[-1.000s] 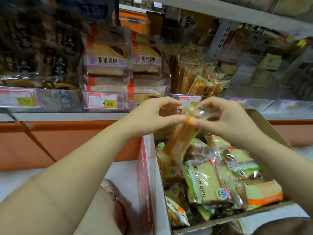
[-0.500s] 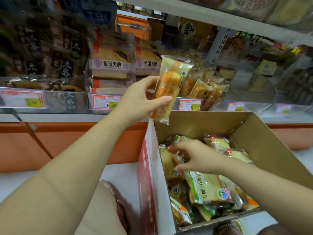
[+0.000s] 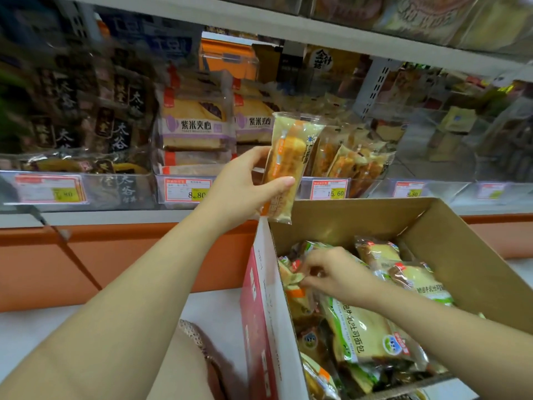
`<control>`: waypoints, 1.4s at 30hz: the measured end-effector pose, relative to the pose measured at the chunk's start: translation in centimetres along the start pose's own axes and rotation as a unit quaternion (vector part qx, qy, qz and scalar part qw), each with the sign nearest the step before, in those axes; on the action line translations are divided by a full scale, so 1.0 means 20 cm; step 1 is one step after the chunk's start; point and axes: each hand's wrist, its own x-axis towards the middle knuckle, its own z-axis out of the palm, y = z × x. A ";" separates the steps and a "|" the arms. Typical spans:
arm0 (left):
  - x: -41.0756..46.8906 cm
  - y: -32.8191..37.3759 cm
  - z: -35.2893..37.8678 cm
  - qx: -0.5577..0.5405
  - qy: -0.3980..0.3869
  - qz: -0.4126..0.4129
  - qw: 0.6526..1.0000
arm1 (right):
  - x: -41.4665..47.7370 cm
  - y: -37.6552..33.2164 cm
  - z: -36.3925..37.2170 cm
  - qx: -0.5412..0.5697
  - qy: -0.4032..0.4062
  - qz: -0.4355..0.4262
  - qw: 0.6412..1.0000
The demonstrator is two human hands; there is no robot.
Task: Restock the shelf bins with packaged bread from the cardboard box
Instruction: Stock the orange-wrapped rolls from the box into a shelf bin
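Note:
My left hand [image 3: 239, 186] grips an orange-striped bread packet [image 3: 288, 160] upright in front of the shelf, just left of a clear bin [image 3: 363, 180] holding similar packets. Lower down, my right hand [image 3: 331, 272] reaches into the open cardboard box [image 3: 450, 241] and pinches the edge of another orange bread packet [image 3: 294, 287] at the box's left side. The box holds several wrapped breads, among them a green-labelled toast packet [image 3: 363, 339].
Clear shelf bins with price tags [image 3: 186, 190] run along the shelf: purple-rice sandwich bread [image 3: 196, 131] in the middle, dark packets [image 3: 86, 111] at left, mostly bare bins at right. An upper shelf edge [image 3: 317, 30] overhangs. Orange base panel [image 3: 115, 255] below.
My left hand lifted the bread packet out of the box up to shelf height. My right hand let go of it and dropped into the box onto another packet.

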 end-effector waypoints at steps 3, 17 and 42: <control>0.01 0.00 0.01 -0.021 0.004 -0.025 0.999 | -0.11 0.04 -0.21 0.105 0.069 0.063 0.990; 0.09 0.22 0.42 -0.309 -0.112 -0.232 0.915 | -0.34 -0.11 -0.53 -0.037 0.403 -0.095 0.909; 0.08 0.18 0.35 -0.264 -0.204 -0.121 0.935 | -0.22 -0.02 -0.63 0.102 0.309 -0.079 0.942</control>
